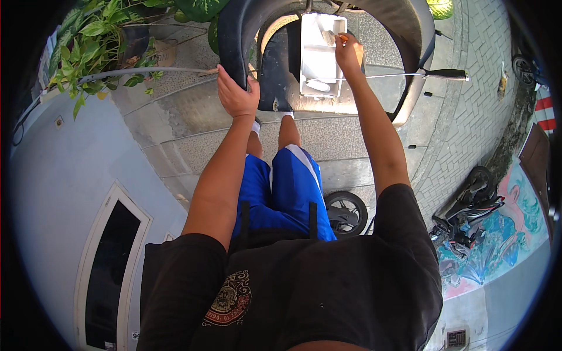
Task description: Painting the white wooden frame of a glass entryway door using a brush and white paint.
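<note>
My left hand (236, 98) grips the near left end of a black curved frame (233, 41), which looks like a chair's rounded back and arms. My fingers lie on its outer side and my thumb on the inner. A white compartmented tray (319, 58) rests inside the curve. Over its far right corner, my right hand (348, 51) pinches a small tool (342, 37) with an orange part and a pale flat head; its exact kind is unclear. A white oblong piece (318, 85) lies in the tray's near end. A thin metal rod with a black handle (446, 75) stretches across to the right.
Left of the frame are a grey hose-like line (146, 69) and leafy potted plants (93, 44). A pale wall with a dark window (114, 263) stands nearer left. At right, a motorcycle (468, 210) stands by a painted wall (509, 228). A wheel (346, 213) shows beside my legs.
</note>
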The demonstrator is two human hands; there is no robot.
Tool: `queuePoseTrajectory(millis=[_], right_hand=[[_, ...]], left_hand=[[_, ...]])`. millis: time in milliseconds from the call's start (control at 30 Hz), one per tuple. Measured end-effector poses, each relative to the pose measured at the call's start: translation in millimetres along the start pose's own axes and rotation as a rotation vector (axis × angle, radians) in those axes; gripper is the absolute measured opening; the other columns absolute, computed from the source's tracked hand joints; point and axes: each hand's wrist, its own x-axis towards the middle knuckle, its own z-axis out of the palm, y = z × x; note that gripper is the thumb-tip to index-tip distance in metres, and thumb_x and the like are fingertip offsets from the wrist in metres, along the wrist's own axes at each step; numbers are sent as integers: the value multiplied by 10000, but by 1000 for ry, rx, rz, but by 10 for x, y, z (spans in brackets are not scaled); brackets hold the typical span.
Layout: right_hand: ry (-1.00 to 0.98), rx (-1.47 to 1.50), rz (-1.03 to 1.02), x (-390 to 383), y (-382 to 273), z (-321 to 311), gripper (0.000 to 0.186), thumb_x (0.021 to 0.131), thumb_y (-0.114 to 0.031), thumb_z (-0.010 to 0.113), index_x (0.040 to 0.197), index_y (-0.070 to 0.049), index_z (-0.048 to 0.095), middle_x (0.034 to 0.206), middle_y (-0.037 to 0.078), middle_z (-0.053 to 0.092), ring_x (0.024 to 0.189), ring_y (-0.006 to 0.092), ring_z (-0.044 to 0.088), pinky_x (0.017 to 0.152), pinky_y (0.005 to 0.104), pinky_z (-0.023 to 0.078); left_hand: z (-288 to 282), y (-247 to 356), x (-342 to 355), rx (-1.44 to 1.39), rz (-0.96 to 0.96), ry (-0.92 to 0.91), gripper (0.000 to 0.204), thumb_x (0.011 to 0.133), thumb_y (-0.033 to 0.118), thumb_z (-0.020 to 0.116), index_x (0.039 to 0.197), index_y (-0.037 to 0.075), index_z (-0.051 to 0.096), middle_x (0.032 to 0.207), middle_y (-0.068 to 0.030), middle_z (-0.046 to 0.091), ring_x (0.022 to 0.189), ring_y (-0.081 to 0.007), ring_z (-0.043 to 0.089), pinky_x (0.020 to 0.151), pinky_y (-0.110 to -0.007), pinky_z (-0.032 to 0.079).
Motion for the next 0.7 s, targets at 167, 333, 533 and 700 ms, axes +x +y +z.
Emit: queuePoseTrajectory(millis=[167,333,533,700], right_hand=[[-21,-13,32,48,-37,-19,230,902,-235,657,1000,-31,698,937,196,709,837,323,705,750,369,548],[-111,16,-92,-154,-83,-131,188,903,-206,631,1000,-68,714,1025,115,694,867,344,678,789,420,536],[-421,-189,-355,-533,-94,-210,164,903,-167,605,1025,-87,679,1018,80,647,958,294,643,794,416,546],[-461,-208,-383,-451,-89,-305,149,911,-162,592,998,-82,683,1022,74,648,972,285,637,811,407,543]], left_hand=[[11,-12,-15,3,-7,-3,847,778,268,635,1480,-28,264,1231,-259,512,1047,-442,551,893,-482,452],[3,-6,-4,-2,3,-3,847,772,266,637,1475,-33,272,1226,-260,517,1045,-442,551,896,-481,452],[-17,7,-9,-28,-34,-45,838,769,269,633,1464,-53,292,1263,-261,508,1114,-427,537,952,-475,442],[-19,2,-7,-11,-15,-6,843,769,263,637,1471,-41,282,1242,-252,518,1089,-428,545,929,-478,450]])
